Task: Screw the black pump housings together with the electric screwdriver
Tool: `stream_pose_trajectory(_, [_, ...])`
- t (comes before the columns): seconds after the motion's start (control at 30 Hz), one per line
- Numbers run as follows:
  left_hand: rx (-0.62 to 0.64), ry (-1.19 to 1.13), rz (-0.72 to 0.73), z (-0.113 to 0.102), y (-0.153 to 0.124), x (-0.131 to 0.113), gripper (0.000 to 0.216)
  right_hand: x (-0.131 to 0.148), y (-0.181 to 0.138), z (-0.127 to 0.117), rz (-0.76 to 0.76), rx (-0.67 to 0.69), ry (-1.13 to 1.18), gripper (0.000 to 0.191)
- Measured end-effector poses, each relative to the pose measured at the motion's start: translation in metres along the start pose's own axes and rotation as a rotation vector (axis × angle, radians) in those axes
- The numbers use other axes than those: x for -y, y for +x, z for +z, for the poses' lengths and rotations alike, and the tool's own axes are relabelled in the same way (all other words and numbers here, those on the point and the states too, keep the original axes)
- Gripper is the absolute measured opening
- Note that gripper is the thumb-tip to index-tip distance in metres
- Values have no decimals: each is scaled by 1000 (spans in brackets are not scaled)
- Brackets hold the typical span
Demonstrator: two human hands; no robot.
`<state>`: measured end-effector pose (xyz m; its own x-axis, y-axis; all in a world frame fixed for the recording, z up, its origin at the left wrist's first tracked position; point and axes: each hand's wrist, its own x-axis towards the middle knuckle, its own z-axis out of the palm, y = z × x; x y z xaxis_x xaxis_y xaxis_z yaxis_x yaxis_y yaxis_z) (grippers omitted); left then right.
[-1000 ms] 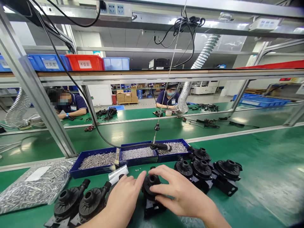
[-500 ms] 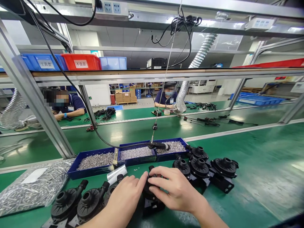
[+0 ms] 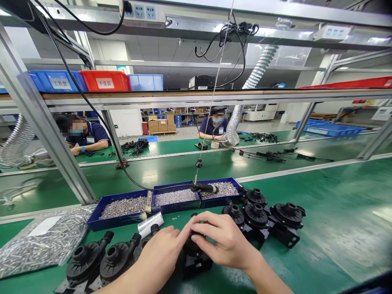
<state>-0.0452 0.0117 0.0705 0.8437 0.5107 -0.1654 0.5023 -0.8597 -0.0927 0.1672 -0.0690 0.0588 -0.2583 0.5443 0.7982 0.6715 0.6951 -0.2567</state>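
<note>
Watching from afar, I had my right hand [image 3: 227, 241] half curled over a black pump [image 3: 192, 250] on the green table [image 3: 330, 196], between other pumps [image 3: 255, 215]. My left hand [image 3: 163, 247] reached its fingertips there; I couldn't tell whether either hand gripped anything.

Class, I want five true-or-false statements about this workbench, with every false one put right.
1. The left hand and right hand are both at one black housing. True.
2. The clear bag lies at the right of the view. False: the clear bag lies at the left.
3. Three dark blue trays hold small metal pieces. True.
4. Other black housings lie only to the right of the hands. False: some lie to the left too.
5. The red bin stands between two blue bins. True.
</note>
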Motion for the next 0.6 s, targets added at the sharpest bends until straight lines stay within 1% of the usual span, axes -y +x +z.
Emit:
stream_pose_trajectory(0.17, [1, -15, 18, 0, 1, 2, 109, 1, 1, -1, -38, -21, -22, 12])
stream_pose_trajectory(0.3, [11, -15, 4, -4, 1, 0, 110, -1, 0, -1, -95, -99, -23, 13])
stream_pose_trajectory(0.4, [15, -25, -5, -6, 0, -1, 111, -2, -1, -1, -105, -139, -37, 12])
stream_pose_trajectory(0.53, [-23, -20, 52, -5, 1, -1, 105, -3, -1, 0, -97, -117, -3, 15])
stream_pose_trajectory(0.6, [-27, -16, 55, -5, 2, -2, 103, -4, -1, 0, -92, -107, 9, 16])
